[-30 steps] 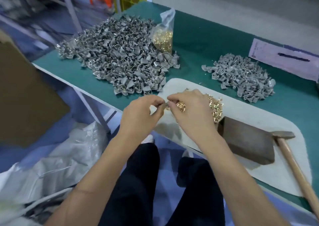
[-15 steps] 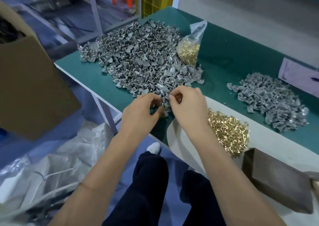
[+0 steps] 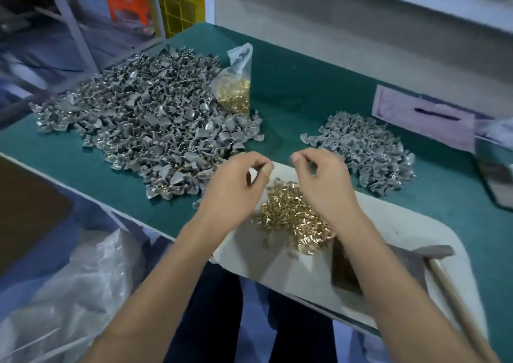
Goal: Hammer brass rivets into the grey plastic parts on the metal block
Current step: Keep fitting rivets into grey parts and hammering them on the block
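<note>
Hands [image 3: 277, 185] raised over rivets [image 3: 291, 218]; fingers curled.

- Both hands hover over the loose brass rivets [image 3: 291, 218] on a white mat [image 3: 402, 224]; left hand [image 3: 236, 185] and right hand [image 3: 324, 179] have curled fingers, contents unclear.
- Large grey parts pile [image 3: 150, 129] far left, smaller pile [image 3: 366, 151] right.
- Metal block [image 3: 344, 268] and hammer [image 3: 455, 287] near right on the green counter [image 3: 305, 85].

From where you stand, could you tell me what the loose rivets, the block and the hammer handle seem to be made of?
Loose rivets: shiny yellow metal, probably brass, judging by the bright golden glints.
Block: dull brown-grey with sharp, straight edges; likely metal, though it is partly hidden behind the right forearm.
Hammer handle: pale, matte and round, which looks like bare wood.
</note>
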